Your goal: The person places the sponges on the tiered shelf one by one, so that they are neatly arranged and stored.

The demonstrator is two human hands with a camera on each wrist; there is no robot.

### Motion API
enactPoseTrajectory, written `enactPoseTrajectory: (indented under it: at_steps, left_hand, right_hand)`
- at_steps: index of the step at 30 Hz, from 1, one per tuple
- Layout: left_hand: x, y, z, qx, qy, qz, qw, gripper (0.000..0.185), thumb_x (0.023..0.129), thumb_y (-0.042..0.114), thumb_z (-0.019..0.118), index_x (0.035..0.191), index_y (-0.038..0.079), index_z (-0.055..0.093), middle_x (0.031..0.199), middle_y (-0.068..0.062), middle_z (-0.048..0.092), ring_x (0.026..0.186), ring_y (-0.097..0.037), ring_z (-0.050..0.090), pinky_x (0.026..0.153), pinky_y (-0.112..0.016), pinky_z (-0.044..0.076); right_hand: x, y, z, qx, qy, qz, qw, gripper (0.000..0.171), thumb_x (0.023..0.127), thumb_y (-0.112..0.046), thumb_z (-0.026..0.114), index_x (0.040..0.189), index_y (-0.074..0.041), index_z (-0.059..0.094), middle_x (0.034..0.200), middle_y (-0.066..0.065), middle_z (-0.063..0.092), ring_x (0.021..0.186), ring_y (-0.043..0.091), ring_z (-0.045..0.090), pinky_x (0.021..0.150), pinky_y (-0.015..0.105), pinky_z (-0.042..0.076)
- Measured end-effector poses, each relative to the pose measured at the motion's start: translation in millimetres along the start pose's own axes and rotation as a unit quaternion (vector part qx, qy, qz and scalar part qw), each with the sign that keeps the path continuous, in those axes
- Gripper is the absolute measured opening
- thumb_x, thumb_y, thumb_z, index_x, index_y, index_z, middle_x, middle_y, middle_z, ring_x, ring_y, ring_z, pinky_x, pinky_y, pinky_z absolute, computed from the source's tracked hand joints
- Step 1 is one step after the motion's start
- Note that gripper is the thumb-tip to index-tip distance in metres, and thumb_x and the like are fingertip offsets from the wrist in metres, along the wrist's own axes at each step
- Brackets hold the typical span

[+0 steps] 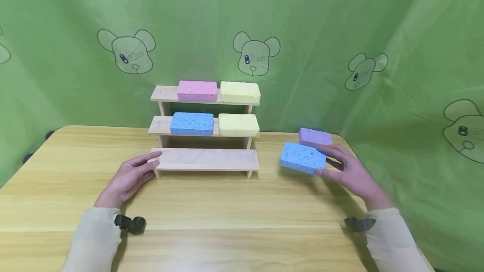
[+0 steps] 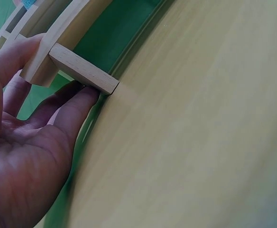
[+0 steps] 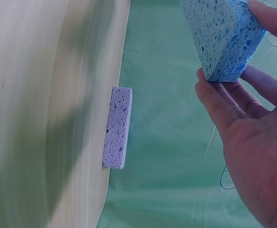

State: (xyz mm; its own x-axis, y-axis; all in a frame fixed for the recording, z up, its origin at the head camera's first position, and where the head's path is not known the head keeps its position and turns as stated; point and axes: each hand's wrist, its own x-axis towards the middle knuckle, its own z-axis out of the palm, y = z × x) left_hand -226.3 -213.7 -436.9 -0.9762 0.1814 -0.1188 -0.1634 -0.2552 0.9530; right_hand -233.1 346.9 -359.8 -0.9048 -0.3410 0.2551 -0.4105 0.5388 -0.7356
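Observation:
My right hand point(image 1: 349, 170) holds a blue sponge point(image 1: 302, 157) by its right end, thumb on one side and fingers on the other. The sponge is above the table, right of a three-step wooden rack point(image 1: 206, 158). Behind it on the table lies a purple sponge point(image 1: 315, 137), partly hidden in the head view and whole in the right wrist view. At the rack's lowest step, my left hand point(image 1: 130, 177) grips the left end; in the left wrist view its fingers point(image 2: 77, 111) press against the leg. That lowest step bears no sponge.
The top step carries a pink sponge point(image 1: 197, 91) and a yellow sponge point(image 1: 240, 92). On the middle step sit another blue sponge point(image 1: 192, 124) and another yellow sponge point(image 1: 238, 125). A green curtain point(image 1: 310, 20) with bear drawings hangs behind the wooden table point(image 1: 211, 209) and along its right.

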Motion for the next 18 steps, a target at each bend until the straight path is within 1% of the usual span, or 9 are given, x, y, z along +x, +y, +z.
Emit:
enactPoseTrajectory:
  at_steps: [4,6,11,13,18]
  left_hand:
    - [-0.2,0.2,0.5,0.000,0.000,-0.001,1.0000,0.050,0.086,0.011,0.061,0.131,0.000,0.043,0.145,-0.014,0.016,0.108,-0.012,0.051,0.091,-0.027,0.042]
    - [-0.1,0.3,0.7,0.002,0.001,0.000,1.0000,0.050,0.086,0.011,0.061,0.131,0.001,0.043,0.145,-0.014,0.016,0.108,-0.012,0.051,0.091,-0.027,0.042]
    - [-0.4,0.7,1.8,0.002,0.002,-0.001,1.0000,0.051,0.086,0.012,0.061,0.131,0.000,0.042,0.145,-0.015,0.016,0.108,-0.012,0.051,0.092,-0.027,0.041]
    - [-0.6,1.1,2.0,0.000,0.001,-0.002,1.0000,0.051,0.085,0.011,0.061,0.132,0.000,0.042,0.145,-0.014,0.016,0.107,-0.012,0.051,0.092,-0.028,0.041]
    - [-1.5,2.1,1.7,0.003,-0.001,0.002,1.0000,0.050,0.086,0.010,0.060,0.131,-0.001,0.042,0.145,-0.015,0.016,0.106,-0.013,0.052,0.092,-0.029,0.041]
  right_hand:
    - [-0.1,-5.1,1.6,0.009,0.000,-0.013,1.000,0.060,0.074,-0.008,0.073,0.128,-0.003,0.047,0.128,0.005,0.039,0.118,0.018,0.039,0.097,0.025,0.036]
    - [-0.7,-13.1,2.7,0.017,0.000,-0.017,1.000,0.059,0.074,-0.006,0.072,0.128,-0.002,0.047,0.127,0.007,0.040,0.118,0.018,0.038,0.098,0.027,0.035]
    - [-2.4,-33.3,6.9,0.037,-0.006,-0.025,0.999,0.056,0.075,-0.003,0.071,0.126,0.001,0.048,0.129,0.013,0.039,0.118,0.026,0.039,0.097,0.028,0.036]
    - [-2.1,-34.6,8.8,0.053,-0.009,-0.026,0.998,0.056,0.075,-0.002,0.071,0.126,0.003,0.048,0.130,0.015,0.038,0.118,0.028,0.039,0.097,0.028,0.036]
    - [0.4,-28.4,14.6,0.089,-0.016,-0.029,0.996,0.056,0.075,-0.001,0.071,0.126,0.003,0.047,0.129,0.016,0.037,0.118,0.026,0.039,0.097,0.026,0.035]
